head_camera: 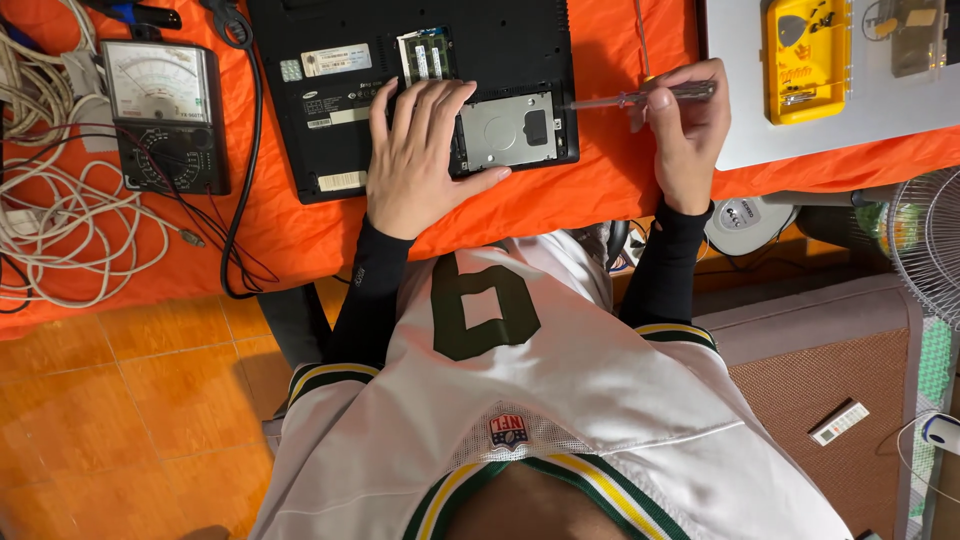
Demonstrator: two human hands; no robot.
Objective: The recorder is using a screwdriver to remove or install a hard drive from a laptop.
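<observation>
On the orange worktop, an upturned black laptop was pressed flat by the left hand, its fingers spread open beside the metal drive cover. A screwdriver was gripped by the right hand, its tip placed at the laptop's edge.

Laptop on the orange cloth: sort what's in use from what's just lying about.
In use:
- upturned black laptop under the left hand
- its silver hard drive bay
- screwdriver in the right hand

Lying about:
- analog multimeter
- white cables
- yellow tool case
- fan
</observation>
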